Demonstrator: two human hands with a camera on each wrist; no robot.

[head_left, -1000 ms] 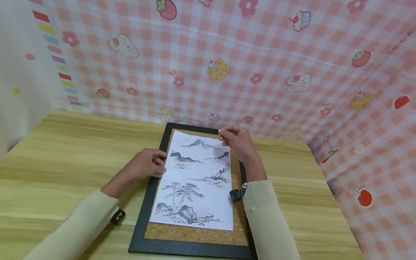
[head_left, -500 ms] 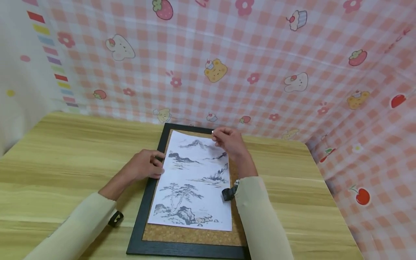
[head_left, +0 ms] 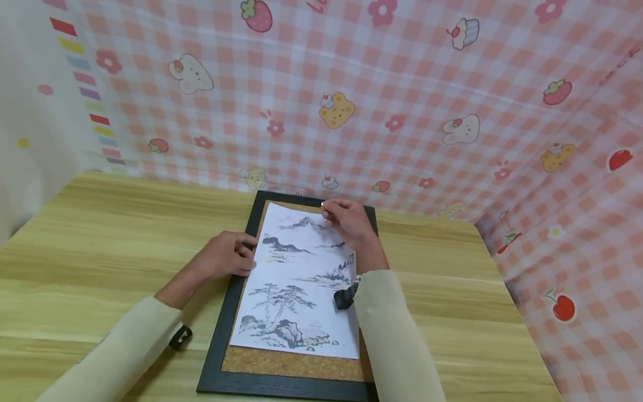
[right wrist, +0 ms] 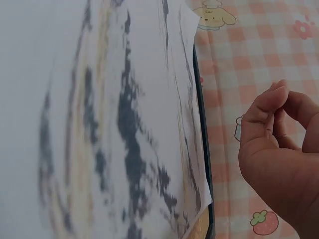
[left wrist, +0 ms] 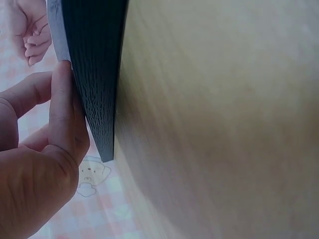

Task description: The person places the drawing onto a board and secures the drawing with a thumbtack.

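A sheet of white paper (head_left: pixel 298 268) printed with an ink landscape of mountains and pines lies on a black-framed cork board (head_left: pixel 286 384). My left hand (head_left: pixel 226 254) is at the board's left side. Its fingertips rest along the black frame edge (left wrist: pixel 97 84) and the paper's left edge, gripping nothing. Above the paper's top edge, my right hand (head_left: pixel 350 220) pinches a tiny white object (head_left: pixel 322 204) between thumb and forefinger; it is too small to tell its kind. In the right wrist view the pinching fingers (right wrist: pixel 271 102) hide it. The paper's upper right corner is behind this hand.
The board lies on a light wood-grain table (head_left: pixel 100 251), its far end close to a pink checked cloth (head_left: pixel 301 111) hung behind. A similar cloth (head_left: pixel 577 223) hangs along the right side. Black wrist straps (head_left: pixel 181 337) show by both sleeves.
My right hand has moved left along the board's top edge, still pinching the tiny white object. My left hand keeps its place on the left edge.
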